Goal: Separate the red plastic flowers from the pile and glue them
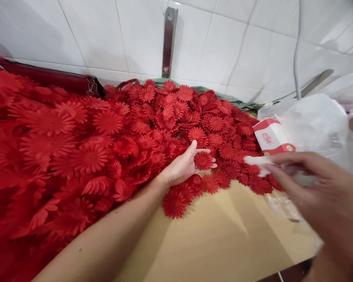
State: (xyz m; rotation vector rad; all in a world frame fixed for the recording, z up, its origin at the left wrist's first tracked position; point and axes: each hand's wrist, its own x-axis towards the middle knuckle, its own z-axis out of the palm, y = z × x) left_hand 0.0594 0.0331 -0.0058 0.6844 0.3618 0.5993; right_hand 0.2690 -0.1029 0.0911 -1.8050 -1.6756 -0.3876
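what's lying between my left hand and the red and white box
In the head view, loose red paper flowers fill the stretch between your left hand and the red and white box.

A: Red daisy-shaped cutout flowers [106,129]: matt, ribbed petals, look like foam or felt. Tan tabletop [223,235]: smooth, wood-look.

B: White wall tiles [106,35] glossy. Grey bracket strip [169,39] brushed metal. Translucent white plastic bag [314,121], crinkly sheen.
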